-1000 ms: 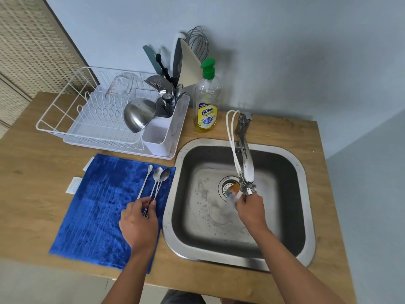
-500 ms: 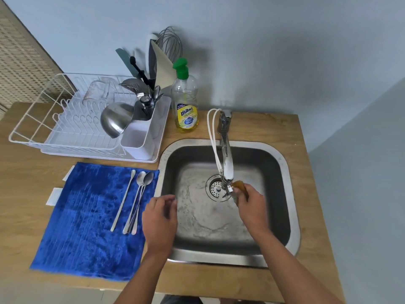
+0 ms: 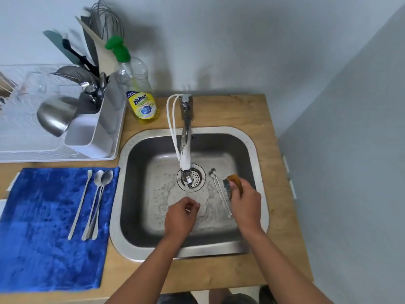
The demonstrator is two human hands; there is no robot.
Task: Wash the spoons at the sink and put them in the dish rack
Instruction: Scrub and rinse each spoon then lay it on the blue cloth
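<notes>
Head camera view looks down on a steel sink [image 3: 252, 141] set in a wooden counter [image 3: 245, 110]. Over the basin, the person's left hand [image 3: 180, 218] hangs with its fingers loosely curled, thumb and fingertips close together; whether anything is pinched between them I cannot tell. To its right, the right hand [image 3: 245, 205] grips a sponge [image 3: 232, 183], brownish on top and dark underneath, fingers wrapped round it, near the basin's right wall.

One thin, long-handled spoon [image 3: 220, 193] lies on the sink floor just left of the sponge, bowl end toward the far side, beside the drain [image 3: 196, 177]. The tap [image 3: 185, 132] reaches out from the far rim over the drain, with a white cord looped beside it.

Left of the sink, a blue cloth [image 3: 43, 238] is spread on the counter. Three spoons [image 3: 94, 205] lie on its right part, handles pointing near, bowls far; the two on the right overlap along their handles, and the slim one lies apart to the left.

Beyond the cloth stands the white dish rack [image 3: 105, 156], blurred. Its cutlery holder [image 3: 87, 137] holds several utensils, and a steel ladle [image 3: 54, 117] leans there with its bowl facing out. A dish soap bottle [image 3: 138, 93] with a green cap and yellow label stands between the rack and the tap, against the pale wall
</notes>
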